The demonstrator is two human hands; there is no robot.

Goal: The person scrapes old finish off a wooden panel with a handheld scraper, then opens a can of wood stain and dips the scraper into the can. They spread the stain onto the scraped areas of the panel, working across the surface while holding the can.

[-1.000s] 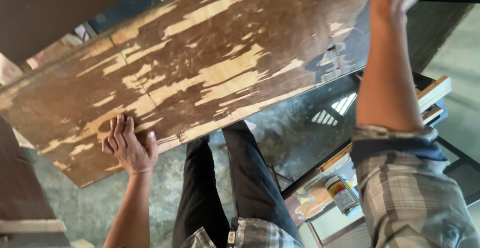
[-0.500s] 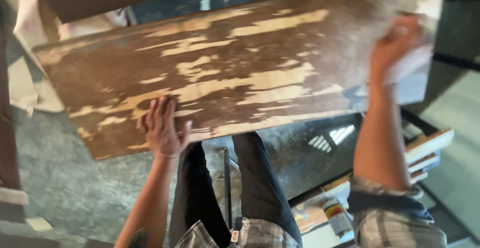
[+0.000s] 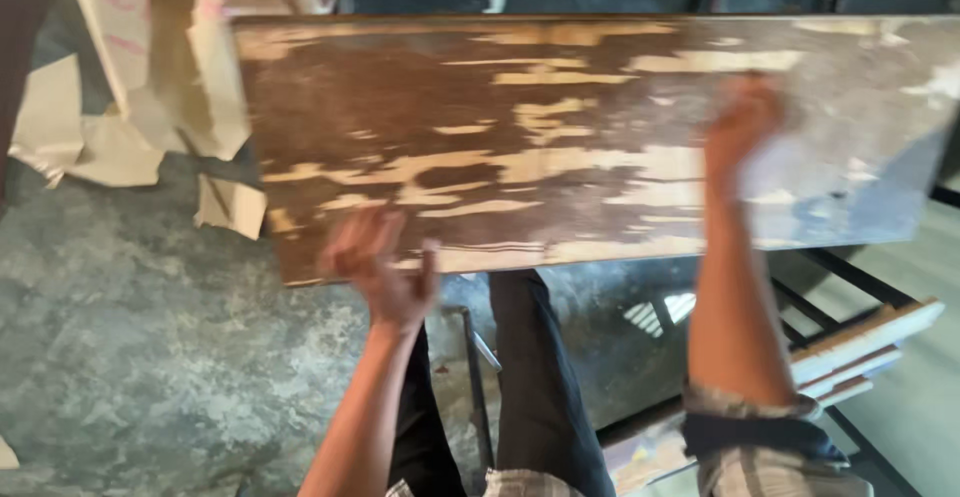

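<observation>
**Desk:** What fills the frame?

**Photographer:** A long wooden board (image 3: 560,147), dark brown with its top layer peeling in pale streaks, lies flat across the view above a grey concrete floor (image 3: 150,357). Whether a bench carries it cannot be told.

**Desk:** And the hands?

**Photographer:** The left hand (image 3: 385,267) sits at the board's near edge, fingers spread and curled loosely against the wood. The right hand (image 3: 745,122) lies on top of the board farther along, blurred; whether it grips or presses flat cannot be told.

**Desk:** How should the board be handled?

**Photographer:** My judgement: both hands belong wide apart, as here, so the long panel stays level. The flaking surface looks likely to splinter, so palms should press rather than slide.

**Desk:** What crowds the spot?

**Photographer:** The person's dark trousers (image 3: 540,377) stand right under the near edge. A black metal frame (image 3: 850,277) and stacked pale planks (image 3: 860,342) sit at the right, near the board's end. Torn brown paper (image 3: 130,107) litters the floor at the left, a slip risk.
</observation>
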